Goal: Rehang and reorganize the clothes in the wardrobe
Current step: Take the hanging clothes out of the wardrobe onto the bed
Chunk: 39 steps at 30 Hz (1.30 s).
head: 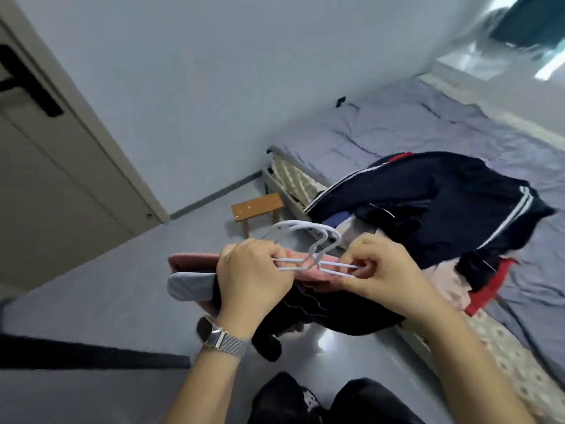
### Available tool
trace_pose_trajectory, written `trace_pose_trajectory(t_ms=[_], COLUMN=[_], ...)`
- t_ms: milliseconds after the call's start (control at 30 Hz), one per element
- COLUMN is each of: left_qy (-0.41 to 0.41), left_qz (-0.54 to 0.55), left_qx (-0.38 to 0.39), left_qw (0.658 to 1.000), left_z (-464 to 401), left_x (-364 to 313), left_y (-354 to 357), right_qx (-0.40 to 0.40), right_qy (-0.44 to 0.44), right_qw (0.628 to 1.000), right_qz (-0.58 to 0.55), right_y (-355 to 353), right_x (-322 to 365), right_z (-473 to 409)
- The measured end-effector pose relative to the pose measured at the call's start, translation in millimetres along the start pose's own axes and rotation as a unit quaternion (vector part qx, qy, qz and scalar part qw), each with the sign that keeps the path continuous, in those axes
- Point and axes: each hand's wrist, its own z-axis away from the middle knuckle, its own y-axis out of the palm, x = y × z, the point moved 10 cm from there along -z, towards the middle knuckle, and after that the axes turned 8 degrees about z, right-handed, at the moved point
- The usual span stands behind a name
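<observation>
Both hands, left hand [253,270] and right hand [379,270], are gripping opposite ends of the white hangers [308,255] (long axis lying crosswise), clothes [321,307] hanging beneath.

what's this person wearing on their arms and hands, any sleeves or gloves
Both forearms are bare, with no sleeves or gloves in view. The left hand has a watch at the wrist: a dark rectangular face on a silver mesh metal band. The right hand and its wrist carry nothing. No rings show on the visible fingers.

Both hands raised — left hand [253,270], right hand [379,267] — fingers curled.
</observation>
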Motion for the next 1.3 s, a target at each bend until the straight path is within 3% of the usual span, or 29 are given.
trace_pose_trajectory(t_ms=[200, 433, 567, 767, 1067, 1200, 1300], left_qy=[0.113, 0.206, 0.223, 0.229, 0.308, 0.352, 0.362], left_qz=[0.038, 0.092, 0.146, 0.217, 0.229, 0.25, 0.246], left_qx=[0.063, 0.154, 0.19, 0.196, 0.315, 0.277, 0.225], left_qw=[0.991, 0.962, 0.945, 0.929, 0.868, 0.859, 0.871], left_z=[-61, -109, -146, -217, -327, -391, -422], left_x=[-64, -164, -226, -299, -397, -466, -509], left_y=[64, 148, 194, 235, 330, 336, 349], right_qx=[-0.12, -0.228, -0.269, -0.25, -0.24, -0.264, -0.291], right_qy=[0.193, 0.29, 0.307, 0.312, 0.368, 0.359, 0.371], right_qw=[0.961, 0.926, 0.911, 0.912, 0.886, 0.873, 0.857], right_qz=[0.155, 0.077, 0.063, 0.094, 0.147, 0.196, 0.207], right_y=[-56, -94, -133, -212, -293, -369, -406], right_x=[-80, -169, -226, -290, -403, -431, -459], right_z=[33, 69, 69, 29, -44, -75, -83])
